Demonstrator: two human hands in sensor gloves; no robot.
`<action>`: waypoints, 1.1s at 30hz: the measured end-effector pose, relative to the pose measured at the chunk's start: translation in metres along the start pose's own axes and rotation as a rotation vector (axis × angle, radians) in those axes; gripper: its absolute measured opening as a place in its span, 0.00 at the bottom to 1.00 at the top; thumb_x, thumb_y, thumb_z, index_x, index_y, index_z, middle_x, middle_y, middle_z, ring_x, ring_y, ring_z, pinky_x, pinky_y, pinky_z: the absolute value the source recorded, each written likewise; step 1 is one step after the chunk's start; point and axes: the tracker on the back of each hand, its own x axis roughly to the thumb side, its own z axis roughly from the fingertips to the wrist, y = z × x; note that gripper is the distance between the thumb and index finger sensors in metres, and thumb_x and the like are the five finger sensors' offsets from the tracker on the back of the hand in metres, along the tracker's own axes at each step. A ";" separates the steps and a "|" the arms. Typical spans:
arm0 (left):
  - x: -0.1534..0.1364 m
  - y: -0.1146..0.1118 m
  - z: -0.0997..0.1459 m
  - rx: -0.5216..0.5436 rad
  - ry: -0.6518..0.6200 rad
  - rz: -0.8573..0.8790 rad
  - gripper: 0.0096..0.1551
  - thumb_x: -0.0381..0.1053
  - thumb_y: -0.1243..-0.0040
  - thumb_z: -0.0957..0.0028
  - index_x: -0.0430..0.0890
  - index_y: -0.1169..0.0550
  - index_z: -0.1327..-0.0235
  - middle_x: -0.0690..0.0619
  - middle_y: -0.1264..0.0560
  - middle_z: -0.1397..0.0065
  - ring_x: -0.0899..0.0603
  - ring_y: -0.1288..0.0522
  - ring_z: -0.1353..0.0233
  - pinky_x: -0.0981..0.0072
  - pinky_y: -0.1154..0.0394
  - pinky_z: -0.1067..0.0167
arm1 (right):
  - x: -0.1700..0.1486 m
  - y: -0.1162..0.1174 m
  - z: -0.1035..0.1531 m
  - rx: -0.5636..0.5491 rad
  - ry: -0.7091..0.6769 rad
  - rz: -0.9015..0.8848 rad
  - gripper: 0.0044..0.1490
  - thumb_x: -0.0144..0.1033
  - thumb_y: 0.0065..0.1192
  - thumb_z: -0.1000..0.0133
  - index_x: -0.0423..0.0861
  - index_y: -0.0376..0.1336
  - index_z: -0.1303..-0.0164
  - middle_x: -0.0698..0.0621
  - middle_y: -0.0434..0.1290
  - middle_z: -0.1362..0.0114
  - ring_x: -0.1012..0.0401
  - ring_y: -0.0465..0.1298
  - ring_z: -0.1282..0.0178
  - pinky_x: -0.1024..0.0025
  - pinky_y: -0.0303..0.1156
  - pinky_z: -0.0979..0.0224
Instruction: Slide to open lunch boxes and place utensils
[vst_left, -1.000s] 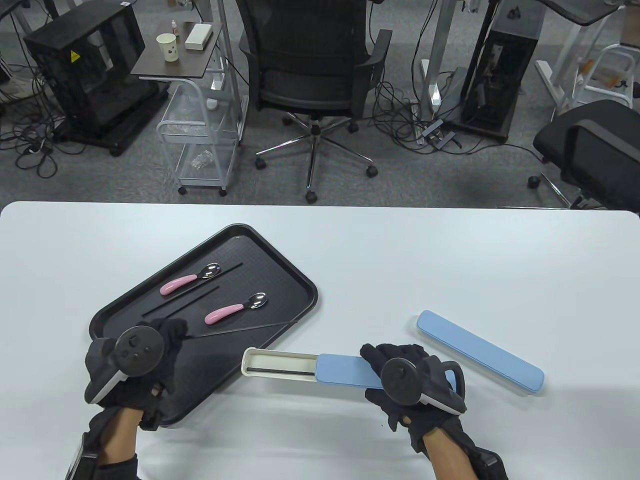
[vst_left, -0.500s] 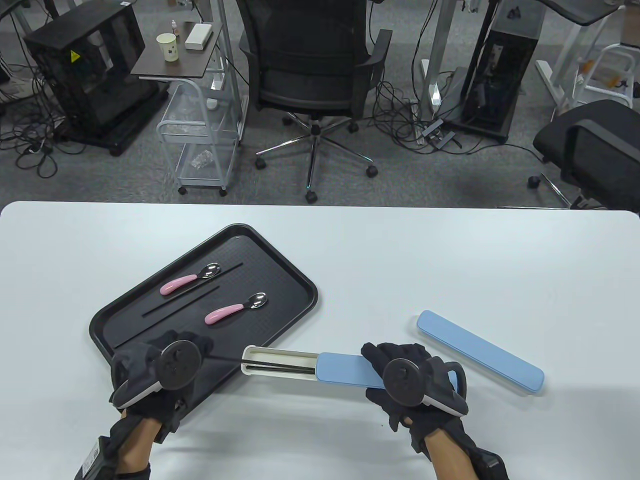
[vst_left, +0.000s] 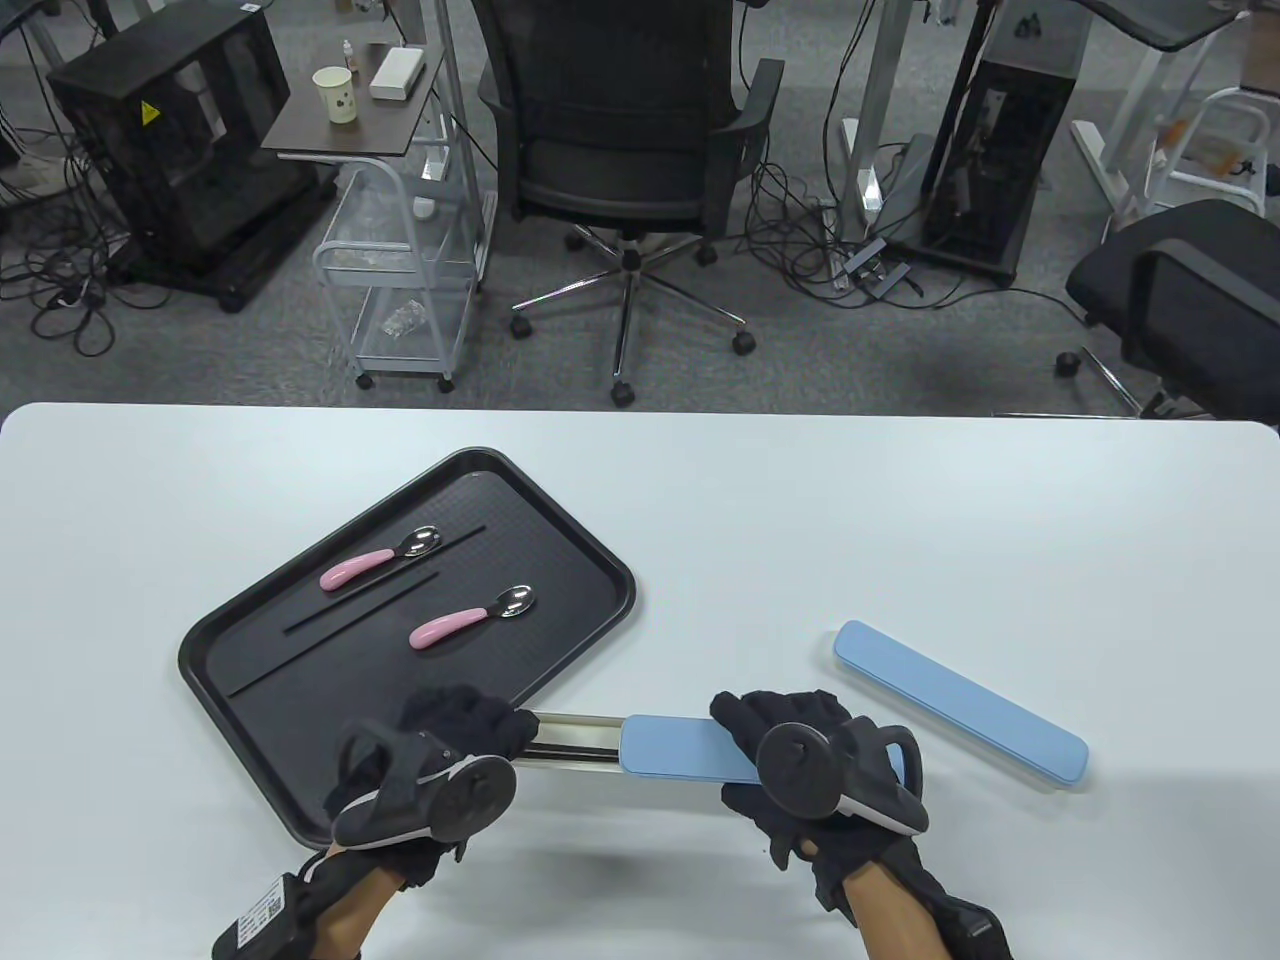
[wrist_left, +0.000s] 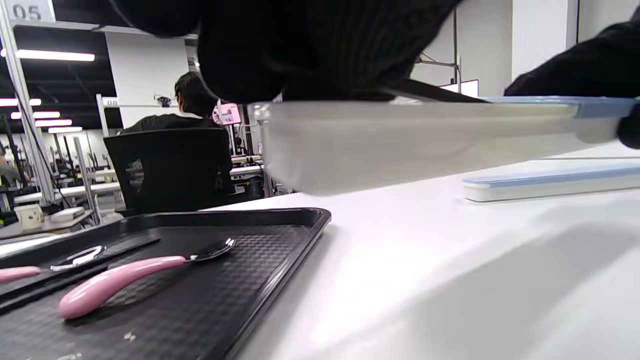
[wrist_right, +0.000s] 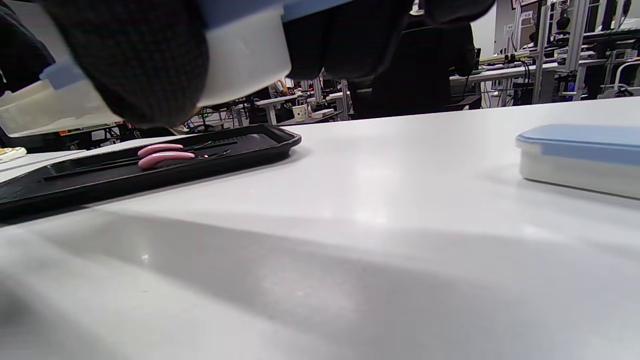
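Note:
My right hand (vst_left: 790, 745) grips the lidded end of a white utensil box (vst_left: 575, 747) and holds it just above the table. Its blue lid (vst_left: 672, 748) is slid part way open. My left hand (vst_left: 480, 728) covers the box's open left end. In the left wrist view its fingers (wrist_left: 300, 50) pinch the end of a black chopstick (wrist_left: 440, 93) that slants into the box (wrist_left: 410, 140). Two pink-handled spoons (vst_left: 470, 618) (vst_left: 372, 566) and loose black chopsticks (vst_left: 365, 603) lie on the black tray (vst_left: 590, 560).
A second utensil box (vst_left: 960, 700) with its blue lid closed lies on the table to the right of my right hand. Office chairs, a cart and cables stand beyond the table's far edge (vst_left: 640, 408).
My left hand has carried a chopstick from the tray rightward into the open box and now covers the box's left end. My right hand and the box have shifted slightly left.

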 end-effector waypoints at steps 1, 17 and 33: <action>0.003 0.000 0.000 0.005 -0.015 -0.004 0.25 0.45 0.41 0.54 0.55 0.25 0.40 0.52 0.23 0.37 0.40 0.28 0.37 0.43 0.39 0.35 | 0.001 0.000 0.000 -0.004 -0.007 0.007 0.50 0.52 0.73 0.50 0.57 0.50 0.21 0.47 0.58 0.20 0.46 0.63 0.23 0.35 0.51 0.20; 0.003 0.000 0.003 0.079 0.012 -0.021 0.27 0.47 0.38 0.53 0.56 0.26 0.38 0.53 0.25 0.34 0.40 0.29 0.35 0.44 0.39 0.35 | -0.001 0.000 0.000 -0.015 -0.001 -0.010 0.50 0.52 0.72 0.50 0.57 0.50 0.21 0.47 0.58 0.20 0.46 0.64 0.23 0.35 0.51 0.20; -0.015 0.001 0.006 0.100 0.051 0.073 0.29 0.52 0.38 0.53 0.59 0.27 0.35 0.58 0.28 0.26 0.40 0.32 0.29 0.45 0.39 0.35 | -0.002 -0.001 0.000 -0.015 0.004 -0.009 0.50 0.52 0.72 0.50 0.57 0.50 0.21 0.47 0.58 0.20 0.46 0.64 0.23 0.35 0.51 0.20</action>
